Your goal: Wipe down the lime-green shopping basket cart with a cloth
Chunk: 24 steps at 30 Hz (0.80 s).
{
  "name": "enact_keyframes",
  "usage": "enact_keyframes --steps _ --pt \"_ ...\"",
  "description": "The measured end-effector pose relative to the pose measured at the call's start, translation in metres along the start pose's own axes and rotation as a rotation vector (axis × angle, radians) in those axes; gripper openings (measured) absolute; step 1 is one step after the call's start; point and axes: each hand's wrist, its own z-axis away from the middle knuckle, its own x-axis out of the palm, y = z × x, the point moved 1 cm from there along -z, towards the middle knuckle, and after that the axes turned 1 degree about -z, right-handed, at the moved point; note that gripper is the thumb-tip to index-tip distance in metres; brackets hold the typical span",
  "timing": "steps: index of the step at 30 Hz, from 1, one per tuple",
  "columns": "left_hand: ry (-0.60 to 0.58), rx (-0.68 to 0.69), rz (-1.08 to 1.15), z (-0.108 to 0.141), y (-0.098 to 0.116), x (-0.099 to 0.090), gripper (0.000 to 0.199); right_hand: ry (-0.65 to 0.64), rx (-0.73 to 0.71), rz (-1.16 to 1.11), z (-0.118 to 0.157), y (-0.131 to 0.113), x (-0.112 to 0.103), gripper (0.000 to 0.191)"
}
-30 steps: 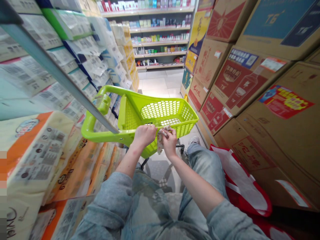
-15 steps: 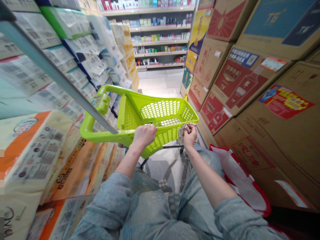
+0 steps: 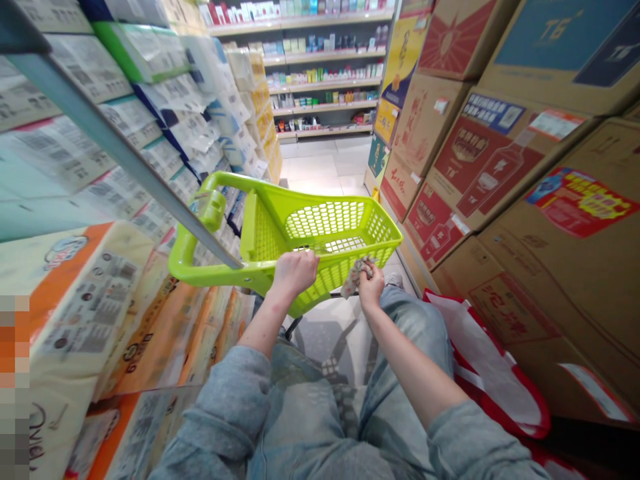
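Note:
A lime-green plastic shopping cart (image 3: pixel 320 273) stands sideways in front of my knees, its handle at the left. My left hand (image 3: pixel 296 272) is closed around the cart's near rim, close to the middle. In my right hand (image 3: pixel 371 287) is a crumpled patterned cloth (image 3: pixel 354 277), pinched in the fingers and lying against the outside of the basket's near wall. A grey pole (image 3: pixel 130 157) slants from the upper left down to the cart's near rim beside the handle.
Cardboard cartons (image 3: pixel 540 300) are stacked along the right. A red and white bag (image 3: pixel 493 360) stands below them by my right leg. Packs of tissue paper (image 3: pixel 75 293) are piled on the left. Shelves (image 3: pixel 325 83) of small goods cross the far end, beyond the tiled floor (image 3: pixel 325 157).
My right hand has moved left and slightly down along the near side of the basket with the cloth. My left hand keeps its hold on the rim. The view has shifted slightly.

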Motion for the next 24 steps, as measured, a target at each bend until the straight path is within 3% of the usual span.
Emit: enact_keyframes --steps 7,13,16,19,24 --pt "-0.014 0.005 0.021 -0.002 0.006 -0.002 0.037 -0.054 -0.123 0.075 -0.011 -0.006 0.006 0.033" --pt "-0.004 -0.018 0.039 -0.003 0.007 -0.001 0.038 -0.244 -0.155 0.108 -0.018 0.007 -0.02 0.023" --pt "-0.007 -0.013 0.044 -0.003 0.008 -0.001 0.038 -0.209 -0.107 0.128 -0.016 0.016 -0.028 0.025" --pt "-0.003 -0.011 0.04 -0.003 0.009 -0.001 0.037 -0.164 -0.103 0.111 -0.018 0.015 -0.022 0.03" --pt "-0.013 -0.007 0.03 -0.003 0.01 -0.003 0.038 -0.214 -0.086 0.101 -0.022 0.007 -0.01 0.03"
